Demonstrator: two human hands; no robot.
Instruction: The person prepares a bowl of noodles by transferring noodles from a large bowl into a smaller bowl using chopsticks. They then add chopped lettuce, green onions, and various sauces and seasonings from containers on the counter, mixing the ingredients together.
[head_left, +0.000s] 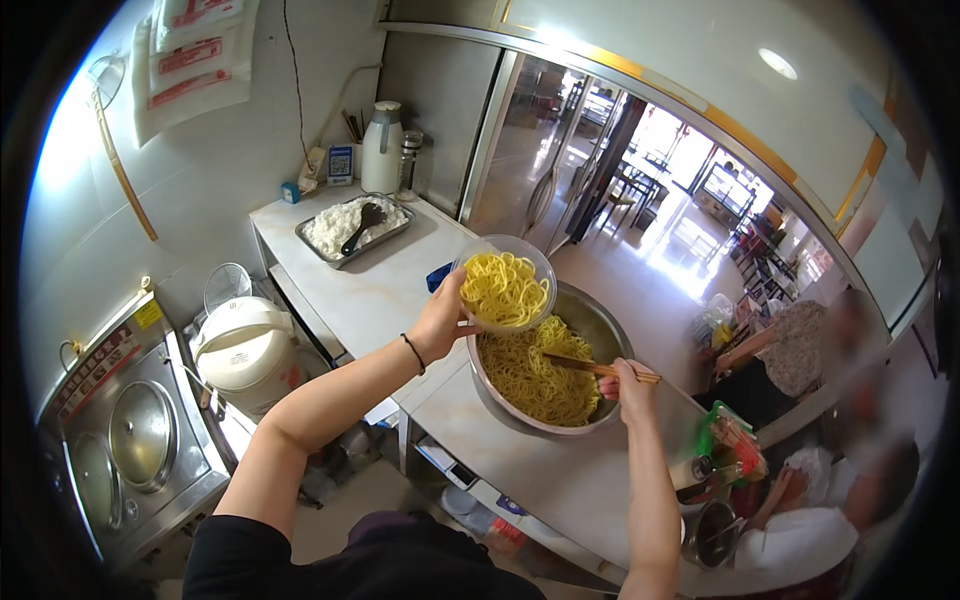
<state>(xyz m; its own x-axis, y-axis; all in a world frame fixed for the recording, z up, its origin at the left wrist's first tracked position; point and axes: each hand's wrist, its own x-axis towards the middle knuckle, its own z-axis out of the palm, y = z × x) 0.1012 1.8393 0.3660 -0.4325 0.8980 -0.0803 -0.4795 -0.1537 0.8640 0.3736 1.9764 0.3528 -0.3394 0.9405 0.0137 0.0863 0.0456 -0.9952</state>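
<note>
My left hand (444, 315) holds a clear round plastic bowl (541, 259) by its near left rim, tilted above the left side of a large steel basin. Yellow noodles (506, 289) lie in the bowl. The steel basin (611, 319) stands on the counter with a big heap of yellow noodles (536, 379) in it. My right hand (631, 388) grips a pair of wooden chopsticks (592, 366) over the basin's right side, their tips among the noodles. A dark band circles my left wrist.
A metal tray (337, 261) of white rice with a black paddle (364, 226) lies on the counter's far left part. Behind it stands a white jug (382, 150). A white rice cooker (244, 349) is at left. Two people (795, 352) (795, 540) are at right, near a steel pot (709, 532).
</note>
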